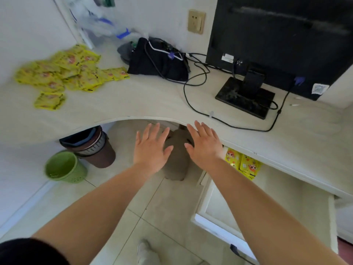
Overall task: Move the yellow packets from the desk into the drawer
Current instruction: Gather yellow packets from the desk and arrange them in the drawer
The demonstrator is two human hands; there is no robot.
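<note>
Both hands are held out before the curved front edge of the pale wood-grain tabletop (152,100), palms down. Left hand (150,148): fingers straight and spread, grip apart, holding nothing. Right hand (205,148): fingers likewise straight and spread, grip apart, holding nothing; its fingertips are at the tabletop edge, and whether they touch it cannot be told. The main lot of small yellow printed packets (63,73) lies in a loose overlapping heap on the far left part of the tabletop, well apart from both hands. One single packet (50,100) lies just beside the heap on its near side. A white drawer (223,205) stands open beneath the tabletop on the right, under the right forearm. A second lot of yellow packets (242,165) sits at the drawer's back end, partly hidden by the tabletop edge. Also on the tabletop: a black fabric bag (158,62) near the wall, just right of the heap; a black flat monitor (277,44) on a black square stand (246,98) at the right; black cables (191,100) trailing across the surface between them. A beige wall socket (196,22) is fixed above the bag. On the tiled floor (152,207) under the tabletop: a green plastic bin (65,167), a brown bin (95,150) just behind it, and a grey object (176,165) seen between the hands, too blurred to identify
</note>
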